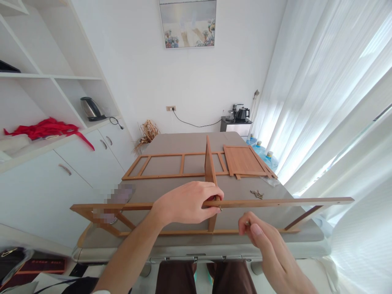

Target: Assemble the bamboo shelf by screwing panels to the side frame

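frame [245, 203] of slim wood stands on edge along the near side of the table [190, 139]; expect it light and stiff, apt to tip. your left hand [191, 202] closes around its middle, where a board [210, 163] meets it, a sound hold. your right hand [260, 234], curled farther right, seems to pinch a small item [248, 223] too hidden to name.

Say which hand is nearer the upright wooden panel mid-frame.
Left. Left hand grips the long rail where the upright wooden panel meets it; right hand is apart from the panel, off to its right.
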Available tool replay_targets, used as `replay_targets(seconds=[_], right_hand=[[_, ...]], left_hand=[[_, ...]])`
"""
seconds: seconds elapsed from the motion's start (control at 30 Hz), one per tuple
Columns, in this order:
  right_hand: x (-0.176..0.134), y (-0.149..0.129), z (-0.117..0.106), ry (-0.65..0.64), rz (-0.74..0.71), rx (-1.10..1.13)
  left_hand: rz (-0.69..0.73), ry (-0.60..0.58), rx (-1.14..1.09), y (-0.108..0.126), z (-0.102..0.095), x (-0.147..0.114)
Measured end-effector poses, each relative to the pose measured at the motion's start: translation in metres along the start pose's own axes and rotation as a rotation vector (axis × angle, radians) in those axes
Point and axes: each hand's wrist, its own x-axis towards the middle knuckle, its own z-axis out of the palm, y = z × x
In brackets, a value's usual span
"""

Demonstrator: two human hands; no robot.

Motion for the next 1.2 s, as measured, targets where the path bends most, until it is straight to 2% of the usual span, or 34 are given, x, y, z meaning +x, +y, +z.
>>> replay_targets(seconds=[0.13, 0.3, 0.47, 0.6, 0.7, 0.83, 1.07, 1.2], right_hand=[[0.003, -0.004, -0.005, 0.056, 0.004, 0.017], [0.009, 0.001, -0.005, 0.000, -0.087, 0.121], [0.008, 0.003, 0.003, 0.084, -0.083, 0.180], [0.007, -0.005, 0.011, 0.170, -0.046, 0.189], [0.009, -0.009, 0.017, 0.222, 0.034, 0.212], [0.015, -0.005, 0.023, 0.239, 0.127, 0.315], [0.019, -0.006, 0.028, 0.286, 0.194, 0.353], [0.020, -0.012, 0.028, 0.287, 0.160, 0.317]], left_hand=[[0.002, -0.002, -0.004, 0.000, 0.000, 0.000], [0.023, 0.001, -0.007, -0.002, 0.000, -0.001], [0.028, -0.003, -0.011, -0.004, 0.000, -0.001], [0.037, 0.010, -0.012, -0.004, -0.001, -0.001], [0.049, 0.018, -0.007, -0.004, -0.002, -0.001], [0.066, 0.025, -0.001, -0.005, -0.002, -0.002], [0.083, 0.024, 0.011, -0.007, -0.002, -0.003], [0.077, 0.022, 0.010, -0.008, -0.002, -0.003]])
